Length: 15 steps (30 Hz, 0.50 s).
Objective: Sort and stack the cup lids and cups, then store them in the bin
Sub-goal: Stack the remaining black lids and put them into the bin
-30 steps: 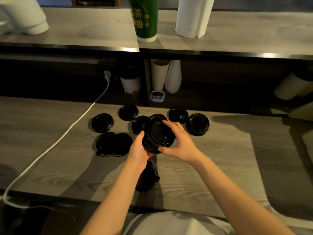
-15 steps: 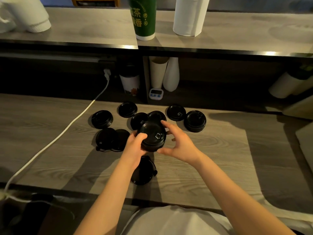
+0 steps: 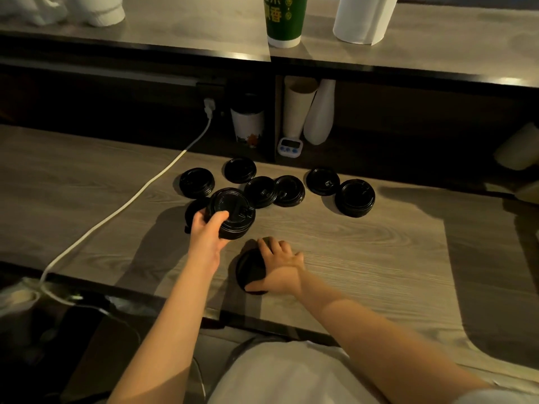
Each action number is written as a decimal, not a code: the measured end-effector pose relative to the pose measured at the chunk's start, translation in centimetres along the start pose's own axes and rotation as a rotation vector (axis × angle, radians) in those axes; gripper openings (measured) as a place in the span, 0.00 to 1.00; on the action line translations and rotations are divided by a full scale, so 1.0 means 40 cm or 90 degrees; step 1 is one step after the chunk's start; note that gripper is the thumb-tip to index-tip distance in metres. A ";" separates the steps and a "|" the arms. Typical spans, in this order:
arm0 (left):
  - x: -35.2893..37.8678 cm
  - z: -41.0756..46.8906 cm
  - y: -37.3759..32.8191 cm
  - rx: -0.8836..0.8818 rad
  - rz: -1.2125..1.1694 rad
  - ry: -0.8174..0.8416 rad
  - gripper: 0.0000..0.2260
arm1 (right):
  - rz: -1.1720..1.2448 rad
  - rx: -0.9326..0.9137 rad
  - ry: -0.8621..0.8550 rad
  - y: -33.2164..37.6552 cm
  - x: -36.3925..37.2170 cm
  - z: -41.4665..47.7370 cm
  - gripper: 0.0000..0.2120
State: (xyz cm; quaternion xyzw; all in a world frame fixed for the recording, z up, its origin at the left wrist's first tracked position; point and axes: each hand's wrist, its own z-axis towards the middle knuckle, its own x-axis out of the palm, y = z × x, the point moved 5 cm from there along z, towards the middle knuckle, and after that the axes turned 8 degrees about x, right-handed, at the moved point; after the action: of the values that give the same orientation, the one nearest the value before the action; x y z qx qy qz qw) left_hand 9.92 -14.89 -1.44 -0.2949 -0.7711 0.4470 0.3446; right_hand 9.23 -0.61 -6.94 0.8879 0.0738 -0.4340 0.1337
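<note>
Item: stack of black lids – held just above the wooden counter, left of centre. The left hand grips it from the near side, thumb laid on the top lid and fingers curled round the left edge. A further lid lies partly hidden beneath the stack.

Item: single lid, flat on the counter near its front edge. The right hand grasps it, fingers curled over the far rim and thumb at the near rim.

Item: loose lids in a row behind the hands – far-left lid, rear lid, two overlapping lids and one right lid. Just beside the last sits a short stack.

Surroundings: a white cable runs across the counter to a plug at the back. In the recess stand a lidded cup, a pale cup stack, a white bottle and a small timer. On the upper shelf are a green cup and a white paper roll.
</note>
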 end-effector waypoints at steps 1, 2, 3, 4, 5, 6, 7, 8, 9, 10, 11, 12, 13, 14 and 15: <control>-0.002 -0.002 0.001 0.001 0.001 -0.001 0.17 | -0.025 0.000 -0.005 0.005 0.000 0.000 0.48; -0.005 -0.002 0.002 0.001 0.000 -0.003 0.17 | -0.034 -0.001 -0.014 0.008 -0.001 0.001 0.46; -0.007 -0.002 0.004 -0.001 0.000 -0.005 0.17 | -0.027 -0.009 -0.027 0.007 -0.001 0.000 0.45; -0.009 -0.003 0.007 -0.002 -0.003 -0.006 0.17 | -0.004 -0.028 -0.044 0.006 -0.001 -0.004 0.44; -0.010 -0.003 0.008 -0.002 -0.004 -0.008 0.17 | 0.033 -0.054 -0.060 0.003 -0.001 -0.010 0.43; -0.010 -0.004 0.008 0.000 -0.007 -0.010 0.17 | 0.083 -0.079 -0.073 0.000 0.000 -0.018 0.43; -0.009 -0.005 0.007 0.002 -0.008 -0.012 0.16 | 0.144 -0.094 -0.080 -0.007 0.004 -0.026 0.42; -0.006 -0.007 0.006 0.003 -0.011 -0.014 0.16 | 0.216 -0.098 -0.081 -0.014 0.009 -0.034 0.39; -0.003 -0.008 0.007 0.002 -0.011 -0.014 0.15 | 0.298 -0.090 -0.079 -0.024 0.012 -0.038 0.36; 0.003 -0.010 0.008 0.000 -0.012 -0.012 0.15 | 0.393 -0.073 -0.078 -0.038 0.011 -0.041 0.32; 0.010 -0.012 0.010 -0.004 -0.011 -0.006 0.15 | 0.493 -0.048 -0.078 -0.056 0.006 -0.044 0.27; 0.021 -0.014 0.013 -0.008 -0.010 0.002 0.15 | 0.589 -0.024 -0.075 -0.078 -0.001 -0.047 0.23; 0.034 -0.017 0.017 -0.012 -0.010 0.012 0.15 | 0.676 -0.003 -0.073 -0.103 -0.011 -0.051 0.20; 0.050 -0.022 0.022 -0.018 -0.011 0.024 0.14 | 0.760 0.015 -0.072 -0.131 -0.023 -0.058 0.18; 0.069 -0.026 0.029 -0.025 -0.009 0.036 0.14 | 0.844 0.026 -0.067 -0.157 -0.036 -0.069 0.18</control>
State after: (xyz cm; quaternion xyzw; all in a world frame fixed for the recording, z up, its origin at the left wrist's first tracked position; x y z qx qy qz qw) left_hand 9.32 -11.79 -1.37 -0.3084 -0.7715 0.4211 0.3637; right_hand 8.87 6.18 -5.25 0.7254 -0.5027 -0.3040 0.3586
